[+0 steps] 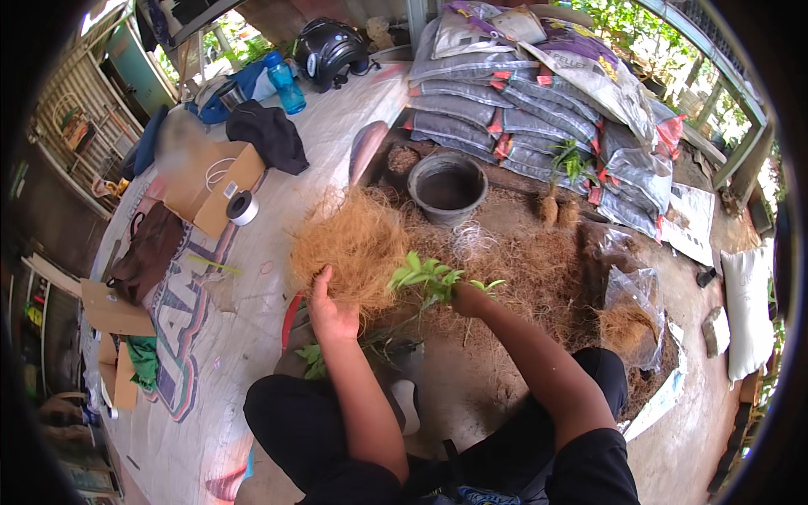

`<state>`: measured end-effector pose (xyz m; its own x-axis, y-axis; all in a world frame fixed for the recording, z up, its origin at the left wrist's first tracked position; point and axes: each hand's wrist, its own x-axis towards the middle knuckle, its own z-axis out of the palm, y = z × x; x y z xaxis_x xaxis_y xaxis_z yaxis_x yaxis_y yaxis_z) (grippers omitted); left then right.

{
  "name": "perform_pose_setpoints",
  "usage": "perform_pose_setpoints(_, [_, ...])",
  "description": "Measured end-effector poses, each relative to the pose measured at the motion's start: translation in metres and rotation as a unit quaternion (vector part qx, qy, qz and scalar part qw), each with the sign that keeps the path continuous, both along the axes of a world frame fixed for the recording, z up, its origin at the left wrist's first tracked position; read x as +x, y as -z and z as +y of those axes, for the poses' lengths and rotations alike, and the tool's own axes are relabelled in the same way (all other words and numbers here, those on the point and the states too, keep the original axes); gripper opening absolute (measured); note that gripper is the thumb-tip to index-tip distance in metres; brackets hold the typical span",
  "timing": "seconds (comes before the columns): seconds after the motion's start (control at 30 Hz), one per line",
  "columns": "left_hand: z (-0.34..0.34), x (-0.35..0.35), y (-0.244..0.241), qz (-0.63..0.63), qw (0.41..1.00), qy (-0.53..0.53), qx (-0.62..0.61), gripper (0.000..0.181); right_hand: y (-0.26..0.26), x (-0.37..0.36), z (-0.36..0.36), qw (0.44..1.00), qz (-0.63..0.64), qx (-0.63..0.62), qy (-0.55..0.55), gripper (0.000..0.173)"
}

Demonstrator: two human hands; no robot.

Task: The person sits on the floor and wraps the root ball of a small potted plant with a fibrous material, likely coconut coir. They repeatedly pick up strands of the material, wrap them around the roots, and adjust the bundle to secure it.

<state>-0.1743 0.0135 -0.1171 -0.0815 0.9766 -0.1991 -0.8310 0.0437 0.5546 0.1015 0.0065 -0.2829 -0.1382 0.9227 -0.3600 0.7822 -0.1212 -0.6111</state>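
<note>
My left hand (334, 312), palm up, holds a large loose clump of brown coconut fibre (350, 249) at its lower edge. To the right of the clump, my right hand (470, 300) grips a leafy green plant cutting (429, 278), whose leaves spread towards the fibre. Thin stems run from the plant down to the left, and more green leaves (312, 361) show beside my left forearm. A tangle of white string (472, 241) lies on the fibre-strewn ground beyond my right hand. My right fingertips are partly hidden by leaves.
A black plastic pot (448, 189) stands ahead, before stacked filled sacks (454, 110). Wrapped seedlings (549, 208) stand ahead right. A clear plastic bag of fibre (631, 325) lies at right. On the printed sheet at left are a cardboard box (211, 186), a tape roll (242, 207) and a blue bottle (285, 85).
</note>
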Motion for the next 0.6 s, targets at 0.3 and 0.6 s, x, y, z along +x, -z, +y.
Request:
perform_pose_setpoints(0.3, [0.003, -0.007, 0.009, 0.135, 0.986, -0.093, 0.019, 0.051, -0.100, -0.069, 0.047, 0.927, 0.282, 0.201, 0.146, 0.042])
perform_pose_setpoints(0.6, [-0.013, 0.073, -0.003, 0.093, 0.980, 0.154, 0.083, 0.051, -0.208, -0.033, -0.007, 0.914, 0.284, 0.278, 0.084, 0.026])
